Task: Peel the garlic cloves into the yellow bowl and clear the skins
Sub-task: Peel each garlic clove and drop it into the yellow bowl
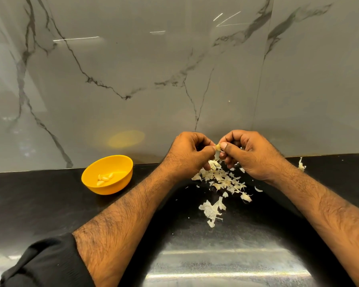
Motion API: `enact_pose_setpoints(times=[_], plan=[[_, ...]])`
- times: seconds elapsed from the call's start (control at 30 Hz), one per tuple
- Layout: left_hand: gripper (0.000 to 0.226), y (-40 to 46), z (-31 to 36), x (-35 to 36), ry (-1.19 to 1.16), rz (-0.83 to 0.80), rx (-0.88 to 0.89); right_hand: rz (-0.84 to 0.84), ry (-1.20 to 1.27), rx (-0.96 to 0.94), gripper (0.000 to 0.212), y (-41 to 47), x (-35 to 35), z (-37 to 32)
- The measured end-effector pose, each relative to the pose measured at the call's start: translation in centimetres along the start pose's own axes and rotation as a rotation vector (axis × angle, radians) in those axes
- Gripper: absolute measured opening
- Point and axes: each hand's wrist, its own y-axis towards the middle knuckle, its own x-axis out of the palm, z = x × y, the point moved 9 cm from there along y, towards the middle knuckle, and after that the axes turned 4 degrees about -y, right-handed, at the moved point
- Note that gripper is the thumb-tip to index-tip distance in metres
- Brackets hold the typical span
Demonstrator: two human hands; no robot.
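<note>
A yellow bowl (108,172) sits on the black counter at the left, with several peeled garlic cloves (104,178) inside. My left hand (187,154) and my right hand (251,156) meet above the counter and both pinch one small garlic clove (218,147) between thumb and fingertips. A thin strip of skin hangs from the clove. Below the hands lies a loose pile of papery garlic skins (222,179), and a larger piece of skin (211,211) lies nearer to me.
The black counter (50,204) ends at a grey marble-patterned wall (153,69) just behind the hands. One stray skin piece (301,165) lies at the wall on the right. A black sleeve (46,264) covers my left upper arm.
</note>
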Motion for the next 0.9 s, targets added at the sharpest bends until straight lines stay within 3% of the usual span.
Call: enact_pose_setpoints(times=[0.3, 0.6, 0.77, 0.9], plan=[[0.009, 0.1, 0.2, 0.4, 0.022, -0.034, 0.015, 0.007, -0.024, -0.013, 0.013, 0.2, 0.0, 0.0], [0.010, 0.2, 0.1, -0.1, -0.150, -0.020, 0.007, 0.008, -0.048, 0.020, 0.007, 0.2, -0.4, 0.7], [0.009, 0.4, 0.0, -0.6, -0.075, 0.051, 0.034, 0.034, 0.189, 0.006, 0.015, 0.0, -1.0, 0.2], [0.010, 0.2, 0.3, -0.4, -0.073, 0.071, 0.055, -0.021, 0.033, -0.011, 0.014, -0.1, -0.3, 0.1]])
